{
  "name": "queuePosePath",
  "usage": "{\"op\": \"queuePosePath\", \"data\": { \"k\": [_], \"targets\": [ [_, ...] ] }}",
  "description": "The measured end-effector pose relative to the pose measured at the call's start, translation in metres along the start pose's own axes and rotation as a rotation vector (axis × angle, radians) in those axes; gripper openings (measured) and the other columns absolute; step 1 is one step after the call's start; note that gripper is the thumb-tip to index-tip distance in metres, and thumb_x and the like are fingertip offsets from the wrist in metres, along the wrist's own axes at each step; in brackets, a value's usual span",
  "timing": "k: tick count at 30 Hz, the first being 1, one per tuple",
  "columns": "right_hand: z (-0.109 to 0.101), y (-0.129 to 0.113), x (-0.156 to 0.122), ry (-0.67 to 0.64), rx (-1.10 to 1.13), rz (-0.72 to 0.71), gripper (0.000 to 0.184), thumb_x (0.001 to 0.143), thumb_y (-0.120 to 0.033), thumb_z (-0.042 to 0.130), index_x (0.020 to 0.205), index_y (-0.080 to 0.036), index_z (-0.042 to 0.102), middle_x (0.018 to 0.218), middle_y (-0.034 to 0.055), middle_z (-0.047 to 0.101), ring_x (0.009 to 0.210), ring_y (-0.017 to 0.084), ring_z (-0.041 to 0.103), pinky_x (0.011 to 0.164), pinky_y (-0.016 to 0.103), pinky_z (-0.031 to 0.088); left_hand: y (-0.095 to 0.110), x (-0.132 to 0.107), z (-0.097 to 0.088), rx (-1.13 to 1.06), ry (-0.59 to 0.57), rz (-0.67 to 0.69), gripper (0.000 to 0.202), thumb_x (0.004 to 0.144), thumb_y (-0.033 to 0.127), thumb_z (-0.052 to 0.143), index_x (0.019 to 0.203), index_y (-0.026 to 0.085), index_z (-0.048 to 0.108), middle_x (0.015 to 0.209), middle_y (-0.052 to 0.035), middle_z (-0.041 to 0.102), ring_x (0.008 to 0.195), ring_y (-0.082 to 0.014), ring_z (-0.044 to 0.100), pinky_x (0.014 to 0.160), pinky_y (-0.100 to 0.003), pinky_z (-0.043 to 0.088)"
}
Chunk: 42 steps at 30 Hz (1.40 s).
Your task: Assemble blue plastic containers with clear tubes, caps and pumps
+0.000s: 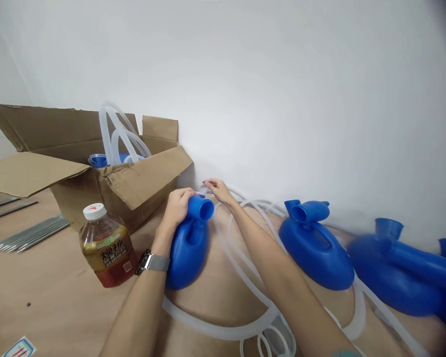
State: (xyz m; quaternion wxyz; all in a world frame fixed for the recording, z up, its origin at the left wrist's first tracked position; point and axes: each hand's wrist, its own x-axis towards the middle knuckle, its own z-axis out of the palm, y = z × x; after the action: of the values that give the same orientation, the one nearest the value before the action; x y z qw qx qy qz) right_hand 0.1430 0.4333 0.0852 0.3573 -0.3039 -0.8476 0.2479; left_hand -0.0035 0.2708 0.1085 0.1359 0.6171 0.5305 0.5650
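My left hand [179, 206], with a watch at the wrist, grips the top of a blue plastic urinal bottle [189, 253]. The bottle stands upright, and its round open mouth faces me. Just behind it, my right hand [217, 190] has its fingers pinched on a whitish translucent tube [241, 260], though the exact grip is partly hidden. Loops of this tubing lie on the brown surface beneath my right forearm. Further right stands a second blue urinal bottle [315, 255] with a handle opening.
An open cardboard box [159, 173] at the left holds blue pieces and white tubes [109, 131]. A drink bottle [107, 248] stands before it, beside metal rods [33, 233]. Another blue bottle [397, 277] sits at the right. A white wall [282, 89] rises behind.
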Motion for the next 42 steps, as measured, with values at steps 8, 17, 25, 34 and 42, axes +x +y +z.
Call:
{"op": "queuePosePath", "data": {
  "k": [8, 17, 25, 34, 42],
  "targets": [
    [-0.010, 0.017, 0.001, 0.156, -0.030, 0.114, 0.020, 0.102, -0.032, 0.051, 0.109, -0.019, 0.065, 0.113, 0.0100, 0.076, 0.103, 0.020, 0.070, 0.089, 0.033, 0.057, -0.001, 0.000, -0.001, 0.014, 0.004, -0.001, 0.039, 0.086, 0.040, 0.047, 0.070, 0.020, 0.076, 0.081, -0.0036, 0.080, 0.088, -0.0254, 0.071, 0.086, -0.031, 0.052],
    [-0.054, 0.028, -0.002, 0.157, -0.267, 0.157, 0.027, 0.105, -0.019, 0.042, 0.112, -0.017, 0.069, 0.111, 0.0136, 0.073, 0.107, 0.024, 0.066, 0.098, 0.039, 0.050, -0.001, 0.000, -0.001, 0.001, 0.002, 0.010, 0.040, 0.085, 0.041, 0.047, 0.069, 0.020, 0.076, 0.082, -0.0035, 0.079, 0.087, -0.0251, 0.070, 0.085, -0.031, 0.050],
    [-0.040, 0.000, -0.022, -0.522, -0.268, -0.044, 0.009, 0.082, -0.009, 0.079, 0.086, -0.017, 0.078, 0.090, 0.0034, 0.077, 0.080, 0.016, 0.067, 0.076, 0.025, 0.050, 0.000, 0.000, 0.000, -0.001, 0.007, -0.005, 0.039, 0.085, 0.042, 0.047, 0.069, 0.020, 0.075, 0.078, -0.0031, 0.078, 0.086, -0.0250, 0.069, 0.081, -0.031, 0.049],
    [-0.027, 0.000, -0.031, -0.484, -0.224, 0.005, 0.032, 0.090, -0.007, 0.058, 0.118, -0.010, 0.072, 0.115, 0.0122, 0.078, 0.096, 0.019, 0.070, 0.086, 0.029, 0.054, 0.001, 0.000, -0.001, 0.014, 0.000, 0.002, 0.040, 0.084, 0.042, 0.046, 0.070, 0.019, 0.076, 0.079, -0.0037, 0.078, 0.086, -0.0247, 0.070, 0.082, -0.031, 0.049],
    [-0.023, -0.038, -0.014, -0.364, -0.121, -0.068, 0.028, 0.099, -0.032, 0.056, 0.101, -0.013, 0.077, 0.100, 0.0072, 0.077, 0.092, 0.019, 0.066, 0.085, 0.028, 0.048, 0.001, -0.001, -0.001, 0.040, -0.002, 0.014, 0.041, 0.086, 0.041, 0.045, 0.069, 0.019, 0.074, 0.076, -0.0038, 0.077, 0.087, -0.0247, 0.070, 0.082, -0.030, 0.050]
  ]
}}
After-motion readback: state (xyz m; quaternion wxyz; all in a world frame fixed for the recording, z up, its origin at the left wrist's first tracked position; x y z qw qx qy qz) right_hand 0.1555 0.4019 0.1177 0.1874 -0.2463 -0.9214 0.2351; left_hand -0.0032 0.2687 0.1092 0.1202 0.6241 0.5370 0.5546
